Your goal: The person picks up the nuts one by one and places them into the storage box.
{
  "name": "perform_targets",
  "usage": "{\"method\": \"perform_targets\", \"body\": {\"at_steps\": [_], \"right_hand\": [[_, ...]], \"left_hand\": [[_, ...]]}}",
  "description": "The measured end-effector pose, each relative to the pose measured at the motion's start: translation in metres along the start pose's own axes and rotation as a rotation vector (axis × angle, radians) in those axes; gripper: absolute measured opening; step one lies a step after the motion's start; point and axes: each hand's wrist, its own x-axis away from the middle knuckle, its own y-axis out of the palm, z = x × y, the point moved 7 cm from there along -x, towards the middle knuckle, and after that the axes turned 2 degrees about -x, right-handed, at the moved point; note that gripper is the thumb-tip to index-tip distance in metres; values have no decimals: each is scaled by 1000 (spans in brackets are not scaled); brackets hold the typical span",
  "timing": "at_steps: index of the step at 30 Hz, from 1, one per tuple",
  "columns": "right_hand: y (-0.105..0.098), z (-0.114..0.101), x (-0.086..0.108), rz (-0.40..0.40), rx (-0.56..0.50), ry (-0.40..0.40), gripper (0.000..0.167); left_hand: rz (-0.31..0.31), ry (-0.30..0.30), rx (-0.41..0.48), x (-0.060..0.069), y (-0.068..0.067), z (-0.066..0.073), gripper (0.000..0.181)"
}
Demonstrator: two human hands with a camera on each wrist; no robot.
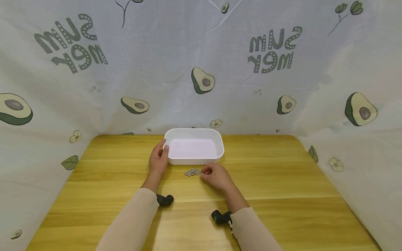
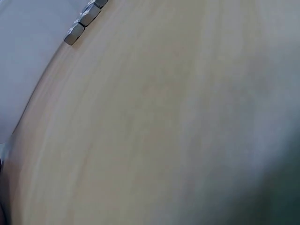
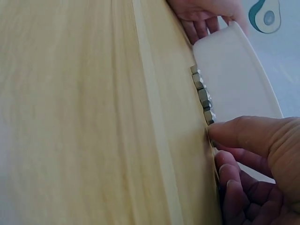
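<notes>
A white tray (image 1: 193, 161) stands at the table's far edge. My left hand (image 1: 158, 161) grips its left end; the right wrist view shows that hand (image 3: 206, 16) at the tray's far corner. Just in front of the tray lies a small pile of metal nuts (image 1: 193, 170), also seen beside the tray wall (image 2: 28, 51) as nuts (image 2: 89, 15) in the left wrist view. At the pile's right side my right hand (image 1: 218, 177) pinches a nut (image 1: 201, 173) between thumb and finger. In the right wrist view the fingertips of this hand (image 3: 253, 164) partly hide that spot beside the nuts (image 3: 204, 97).
The wooden table (image 1: 276, 177) extends to both sides of the tray. Behind it and at the sides hangs a white cloth (image 1: 163, 62) printed with avocados. Dark devices (image 1: 165, 200) are at both wrists, near the sleeves.
</notes>
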Motion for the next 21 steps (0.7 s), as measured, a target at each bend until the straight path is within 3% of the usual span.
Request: {"method": "perform_targets", "body": {"at_steps": [21], "right_hand": [[3, -1, 0, 48, 77, -9, 10]], "left_hand": [[21, 34, -38, 0, -2, 0, 40]]}}
